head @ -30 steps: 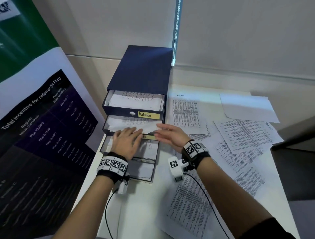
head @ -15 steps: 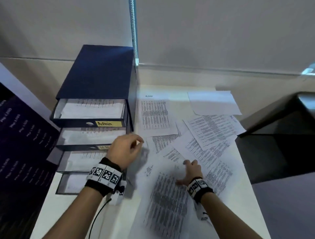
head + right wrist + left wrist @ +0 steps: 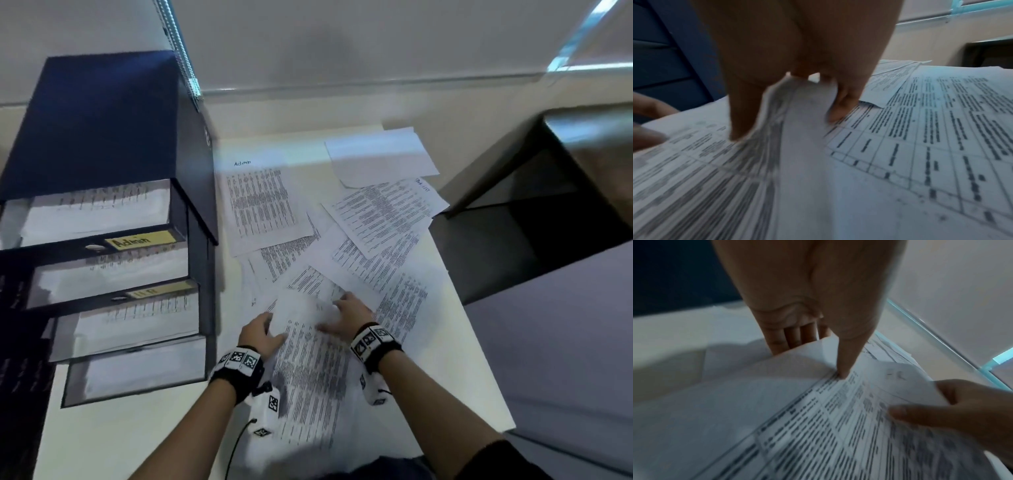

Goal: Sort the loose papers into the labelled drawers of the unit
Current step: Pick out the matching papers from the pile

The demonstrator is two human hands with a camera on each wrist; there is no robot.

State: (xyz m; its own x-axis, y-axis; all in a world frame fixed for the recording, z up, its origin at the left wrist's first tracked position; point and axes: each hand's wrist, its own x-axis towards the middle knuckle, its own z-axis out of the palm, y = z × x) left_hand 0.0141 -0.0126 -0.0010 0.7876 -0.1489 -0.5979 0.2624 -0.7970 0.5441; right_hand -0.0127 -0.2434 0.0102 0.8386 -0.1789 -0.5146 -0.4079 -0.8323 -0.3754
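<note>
Hands met on one printed sheet point(image 3: 308, 356) at six o'clock on the counter point(image 3: 137, 428): our left hand point(image 3: 260, 334) pinched its near-left edge, thumb on top and fingers under, while our right hand point(image 3: 349, 315) curled round its far corner, so it could peel off the loose papers point(image 3: 376, 219) fanned toward one o'clock without dragging them. At nine o'clock the drawer unit point(image 3: 102, 137) stood with its drawers pulled open, the Admin label point(image 3: 137, 240) facing us, presumably to read each destination.

I see a pale wall point(image 3: 342, 41) behind the white table point(image 3: 113, 442); right of it, a dark desk point(image 3: 589, 144).
</note>
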